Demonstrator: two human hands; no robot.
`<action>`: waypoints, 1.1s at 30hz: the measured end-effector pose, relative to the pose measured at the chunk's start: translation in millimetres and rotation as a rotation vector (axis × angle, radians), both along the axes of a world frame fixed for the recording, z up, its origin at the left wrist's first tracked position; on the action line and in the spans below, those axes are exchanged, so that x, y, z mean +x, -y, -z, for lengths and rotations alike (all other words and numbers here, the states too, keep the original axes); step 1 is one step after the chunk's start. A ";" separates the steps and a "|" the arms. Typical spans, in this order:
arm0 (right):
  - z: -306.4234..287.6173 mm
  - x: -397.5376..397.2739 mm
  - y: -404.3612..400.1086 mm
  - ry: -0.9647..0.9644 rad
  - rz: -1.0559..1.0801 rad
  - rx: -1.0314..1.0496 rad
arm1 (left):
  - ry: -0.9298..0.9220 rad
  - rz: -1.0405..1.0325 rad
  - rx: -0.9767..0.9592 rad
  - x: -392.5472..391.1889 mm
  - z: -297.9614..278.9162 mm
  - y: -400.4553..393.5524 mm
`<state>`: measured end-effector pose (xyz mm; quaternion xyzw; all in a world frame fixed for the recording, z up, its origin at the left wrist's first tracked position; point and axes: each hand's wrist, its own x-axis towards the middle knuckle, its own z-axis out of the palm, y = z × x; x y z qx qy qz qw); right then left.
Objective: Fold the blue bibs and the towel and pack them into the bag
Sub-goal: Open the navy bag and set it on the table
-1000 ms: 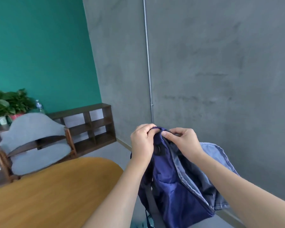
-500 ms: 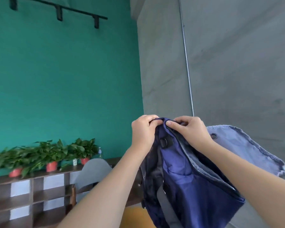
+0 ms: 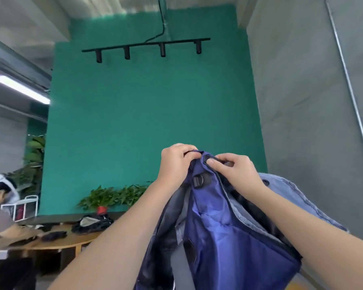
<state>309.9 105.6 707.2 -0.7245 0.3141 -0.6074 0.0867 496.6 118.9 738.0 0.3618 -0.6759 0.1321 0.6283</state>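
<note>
Head view: both hands are raised in front of the person and meet at the top edge of a dark blue bag (image 3: 228, 233), which hangs in the air below them. The left hand (image 3: 175, 162) has its fingers curled over the top left corner of the bag, gripping the bunched fabric there. The right hand (image 3: 235, 171) pinches the top edge just beside it, thumb pressed flat on the near side of the fabric and the other fingers folded behind. The two hands are close together, almost touching, with only a small fold of the rim between them.

The bag drops from this grip between the two forearms and reaches the bottom of the frame. A black buckle (image 3: 200, 180) sits on its near face just under the hands, and a grey strap (image 3: 181, 266) runs down its left part. A lighter blue denim flap (image 3: 298, 197) spreads out behind the right wrist and forearm, with a dark eyelet near the wrist. Whether any bib or the towel is inside cannot be told.

Behind the hands stands a green wall (image 3: 147, 122) with a black track light (image 3: 147, 48) high up. Potted plants (image 3: 105, 198) line its foot. At lower left is a wooden desk (image 3: 59, 242) with dark bundles of cloth on it, well apart from the bag, and another person (image 3: 0, 216) leans over it at the left edge
</note>
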 end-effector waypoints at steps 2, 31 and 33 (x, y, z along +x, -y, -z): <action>15.9 31.2 10.8 -0.016 -0.075 0.027 | 0.030 -0.047 0.043 32.9 8.6 5.3; 348.5 62.3 185.5 -0.051 -0.039 0.736 | 0.273 -0.034 0.969 134.4 349.3 185.6; 342.9 72.8 177.8 -0.093 0.000 0.687 | 0.263 -0.045 0.988 144.1 348.8 177.3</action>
